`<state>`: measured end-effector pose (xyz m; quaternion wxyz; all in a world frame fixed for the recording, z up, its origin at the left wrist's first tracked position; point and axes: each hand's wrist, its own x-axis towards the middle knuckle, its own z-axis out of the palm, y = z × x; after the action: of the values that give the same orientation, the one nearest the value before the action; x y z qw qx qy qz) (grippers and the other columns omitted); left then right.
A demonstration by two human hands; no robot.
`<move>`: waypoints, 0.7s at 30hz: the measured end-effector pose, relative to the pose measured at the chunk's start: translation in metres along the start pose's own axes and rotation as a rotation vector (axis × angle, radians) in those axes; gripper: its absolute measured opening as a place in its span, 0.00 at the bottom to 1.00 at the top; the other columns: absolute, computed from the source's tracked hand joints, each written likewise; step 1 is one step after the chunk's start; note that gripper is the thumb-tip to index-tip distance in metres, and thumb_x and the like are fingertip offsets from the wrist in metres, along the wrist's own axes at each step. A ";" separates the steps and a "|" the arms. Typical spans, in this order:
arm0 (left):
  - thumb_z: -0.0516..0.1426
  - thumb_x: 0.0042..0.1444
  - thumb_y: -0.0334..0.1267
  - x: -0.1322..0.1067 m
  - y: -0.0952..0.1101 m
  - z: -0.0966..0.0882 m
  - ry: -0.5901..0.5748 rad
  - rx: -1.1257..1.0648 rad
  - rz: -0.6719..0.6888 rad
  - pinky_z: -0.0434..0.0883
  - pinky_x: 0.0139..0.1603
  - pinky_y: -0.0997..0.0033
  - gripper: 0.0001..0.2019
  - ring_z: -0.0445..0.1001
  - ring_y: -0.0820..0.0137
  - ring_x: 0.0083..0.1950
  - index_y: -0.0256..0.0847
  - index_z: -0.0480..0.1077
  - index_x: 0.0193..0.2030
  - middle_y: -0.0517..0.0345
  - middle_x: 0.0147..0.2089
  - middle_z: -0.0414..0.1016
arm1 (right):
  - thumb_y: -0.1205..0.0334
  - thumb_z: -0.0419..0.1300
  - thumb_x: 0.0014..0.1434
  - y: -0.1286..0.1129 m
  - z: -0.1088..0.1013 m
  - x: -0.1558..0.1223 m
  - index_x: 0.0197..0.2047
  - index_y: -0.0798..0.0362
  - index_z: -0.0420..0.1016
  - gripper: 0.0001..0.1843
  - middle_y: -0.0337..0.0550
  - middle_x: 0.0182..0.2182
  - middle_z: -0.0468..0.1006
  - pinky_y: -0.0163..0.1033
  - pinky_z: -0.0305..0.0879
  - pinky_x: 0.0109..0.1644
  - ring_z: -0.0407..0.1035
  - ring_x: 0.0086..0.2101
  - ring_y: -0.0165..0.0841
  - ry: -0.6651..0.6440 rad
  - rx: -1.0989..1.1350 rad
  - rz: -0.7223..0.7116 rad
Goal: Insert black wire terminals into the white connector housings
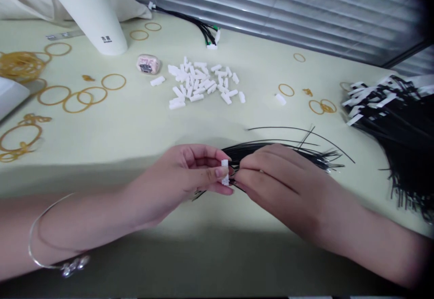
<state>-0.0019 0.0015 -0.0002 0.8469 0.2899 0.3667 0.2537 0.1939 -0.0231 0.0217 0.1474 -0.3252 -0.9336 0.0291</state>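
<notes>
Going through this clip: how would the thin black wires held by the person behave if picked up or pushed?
The black wires are probably light and flexible: single strands curve out past the right hand instead of running straight. They would likely droop or bend when pushed, perhaps with slight springiness. Their loose ends seem apt to splay and snag, as in the large bundle.

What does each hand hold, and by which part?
The left hand holds a white plastic connector by its side, between thumb and fingers; the right hand pinches black wires near the connector.
</notes>
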 end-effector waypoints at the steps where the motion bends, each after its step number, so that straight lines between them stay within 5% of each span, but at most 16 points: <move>1: 0.61 0.51 0.28 0.000 0.000 0.000 0.003 0.001 -0.001 0.73 0.38 0.78 0.07 0.75 0.74 0.35 0.32 0.70 0.38 0.58 0.33 0.71 | 0.72 0.50 0.60 0.001 0.001 -0.001 0.36 0.60 0.70 0.07 0.45 0.33 0.69 0.42 0.60 0.40 0.62 0.36 0.33 0.003 0.003 -0.007; 7: 0.61 0.51 0.31 0.000 0.000 -0.001 -0.006 0.006 0.005 0.73 0.40 0.77 0.08 0.74 0.75 0.35 0.33 0.70 0.39 0.58 0.34 0.71 | 0.75 0.53 0.57 -0.001 -0.012 -0.004 0.41 0.58 0.64 0.08 0.43 0.38 0.69 0.37 0.61 0.44 0.61 0.39 0.29 0.107 0.121 0.028; 12: 0.62 0.50 0.30 -0.001 -0.001 -0.001 -0.004 -0.009 0.009 0.72 0.38 0.79 0.08 0.74 0.76 0.33 0.33 0.70 0.38 0.59 0.32 0.70 | 0.75 0.50 0.57 -0.009 -0.015 -0.002 0.33 0.60 0.68 0.07 0.45 0.28 0.65 0.41 0.59 0.34 0.59 0.32 0.33 -0.015 0.010 0.030; 21: 0.62 0.50 0.29 -0.002 0.001 0.001 0.004 -0.007 0.010 0.73 0.39 0.77 0.08 0.74 0.75 0.34 0.32 0.70 0.37 0.59 0.33 0.71 | 0.76 0.51 0.56 -0.009 -0.006 -0.001 0.33 0.65 0.72 0.09 0.51 0.28 0.67 0.46 0.63 0.36 0.62 0.34 0.37 0.019 -0.032 -0.011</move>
<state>-0.0022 0.0007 0.0017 0.8457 0.2883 0.3662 0.2600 0.1908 -0.0308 0.0282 0.1512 -0.3226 -0.9343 0.0104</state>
